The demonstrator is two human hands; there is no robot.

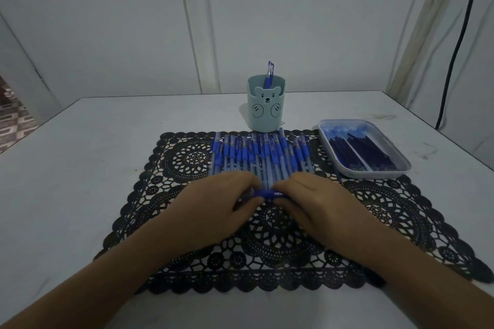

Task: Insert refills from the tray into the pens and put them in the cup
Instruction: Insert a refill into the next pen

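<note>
A blue pen (268,193) lies crosswise between my two hands above the black lace mat (187,222). My left hand (213,203) grips its left end and my right hand (318,203) grips its right end, so both ends are hidden. Behind the hands, a row of several blue pens (260,153) lies side by side on the mat. A pale green bear-face cup (266,108) stands behind the row with a blue pen or two (269,75) upright in it. To the right sits a grey tray (401,165) with several dark blue refills (363,151).
The mat lies on a white table (93,155) set against a white wall. A black cable (454,61) hangs at the far right. The table's left edge drops off to a patterned floor (13,120).
</note>
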